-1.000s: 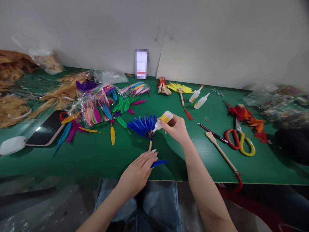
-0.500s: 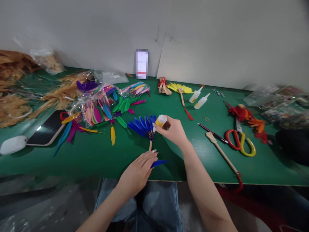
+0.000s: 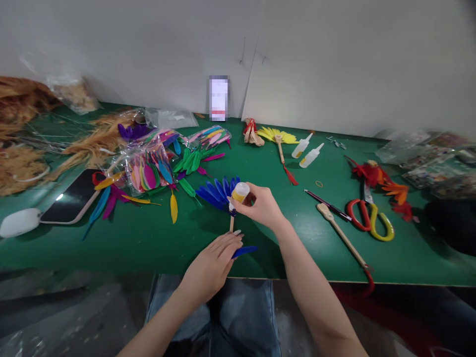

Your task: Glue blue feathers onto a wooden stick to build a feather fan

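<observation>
The right hand [image 3: 263, 204] clasps a bottle [image 3: 241, 191], tip indistinct. The left hand [image 3: 213, 262] hides part of a fan handle [image 3: 232, 224], grip unclear.

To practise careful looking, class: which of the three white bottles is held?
The bottle in the right hand, tipped over the blue feather fan; the other two bottles rest untouched beside the yellow feather fan.
</observation>
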Available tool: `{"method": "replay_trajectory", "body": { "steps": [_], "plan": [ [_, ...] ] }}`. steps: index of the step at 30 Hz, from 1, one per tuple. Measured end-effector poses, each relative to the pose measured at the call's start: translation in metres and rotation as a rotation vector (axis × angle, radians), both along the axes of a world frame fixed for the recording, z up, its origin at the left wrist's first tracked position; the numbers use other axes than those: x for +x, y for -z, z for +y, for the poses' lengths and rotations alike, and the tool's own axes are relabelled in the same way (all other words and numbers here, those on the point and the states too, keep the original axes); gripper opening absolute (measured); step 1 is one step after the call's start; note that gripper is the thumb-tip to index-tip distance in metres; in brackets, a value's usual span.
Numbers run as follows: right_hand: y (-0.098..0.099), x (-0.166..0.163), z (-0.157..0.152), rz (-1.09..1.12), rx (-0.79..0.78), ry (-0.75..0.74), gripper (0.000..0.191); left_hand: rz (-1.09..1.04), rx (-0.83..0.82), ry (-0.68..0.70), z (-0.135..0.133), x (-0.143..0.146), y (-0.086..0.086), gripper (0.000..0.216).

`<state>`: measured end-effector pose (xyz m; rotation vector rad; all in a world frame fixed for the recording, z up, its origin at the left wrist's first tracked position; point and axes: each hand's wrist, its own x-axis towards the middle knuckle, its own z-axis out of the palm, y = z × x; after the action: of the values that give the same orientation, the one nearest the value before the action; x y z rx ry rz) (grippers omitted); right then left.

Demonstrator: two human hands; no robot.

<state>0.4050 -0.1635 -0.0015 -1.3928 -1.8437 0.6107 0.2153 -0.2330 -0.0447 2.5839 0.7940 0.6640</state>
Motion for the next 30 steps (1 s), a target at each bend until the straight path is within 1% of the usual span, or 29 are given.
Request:
{"method": "replay_trajectory", "body": {
  "steps": [9,17,20,26,30],
  "plan": [
    [0.0024,0.0026,0.0006,-0.035,0.005,0.024,0.026,0.013,0.028,0.001,0.0003,0.0002,0.0001,0.035],
    [0.0004,0.0030,0.0008,-0.068,0.008,0.074,0.026,0.006,0.011,-0.002,-0.0003,0.0007,0.0009,0.035],
    [-0.0002,0.0039,0.0007,-0.089,-0.001,0.071,0.026,0.001,0.010,-0.002,-0.0005,0.0007,0.0003,0.035],
    [0.0004,0.0051,0.0007,-0.080,-0.002,0.100,0.027,-0.004,0.011,-0.002,-0.0004,0.0007,-0.0007,0.037],
    [-0.0007,0.0043,0.0001,-0.081,-0.018,0.044,0.025,0.012,0.027,-0.003,-0.0002,0.0007,-0.0007,0.036]
  ]
}}
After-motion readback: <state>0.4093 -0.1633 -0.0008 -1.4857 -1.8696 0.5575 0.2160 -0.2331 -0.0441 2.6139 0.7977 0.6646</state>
